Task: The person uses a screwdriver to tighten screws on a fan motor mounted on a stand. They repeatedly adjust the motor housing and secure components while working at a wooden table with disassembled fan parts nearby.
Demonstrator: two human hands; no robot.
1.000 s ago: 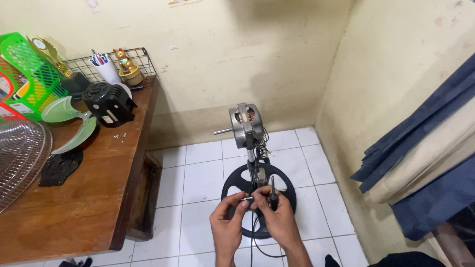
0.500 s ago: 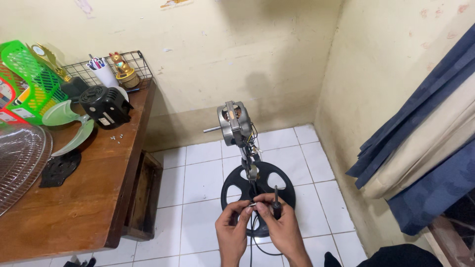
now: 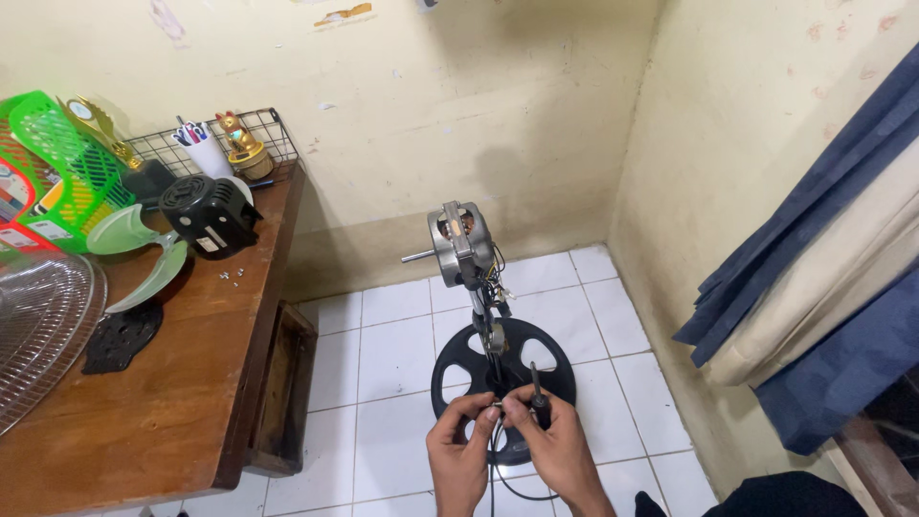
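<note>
A stripped fan stand [image 3: 483,325] stands upright at frame centre on its round black base [image 3: 504,369], bare metal motor [image 3: 460,242] on top, shaft pointing left.

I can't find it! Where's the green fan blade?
In the head view, the green fan blade lies on the wooden table at left, beside the black motor cover.

Your hands [image 3: 507,450] meet before the fan stand [image 3: 483,335]; the table [image 3: 182,383] sits to your left, the curtain [image 3: 823,278] right.
</note>
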